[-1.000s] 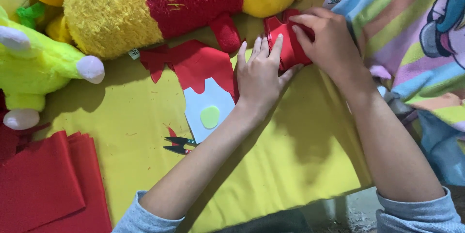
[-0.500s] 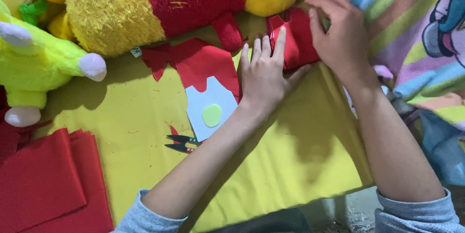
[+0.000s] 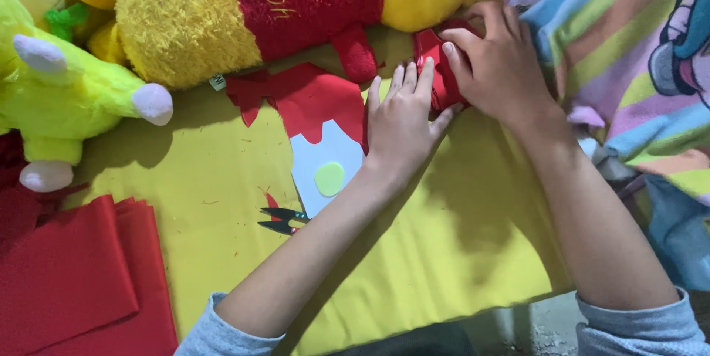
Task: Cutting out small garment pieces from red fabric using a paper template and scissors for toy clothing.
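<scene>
My left hand lies flat, fingers spread, pressing on a small red felt piece on the yellow cloth. My right hand curls over the same red piece from the right and pinches its upper edge with the fingertips. Just left of my left hand lies a cut red felt shape overlapping a pale blue piece with a light green oval on it. Small black thread snips rest on the cloth below that.
A big yellow plush bear in a red shirt lies across the top. A lime green plush toy sits at the left. Folded red felt sheets lie at the lower left. A striped cartoon blanket fills the right.
Both hands have shifted slightly up towards the plush bear with the red piece. My right hand's fingers have closed further over its top edge.
</scene>
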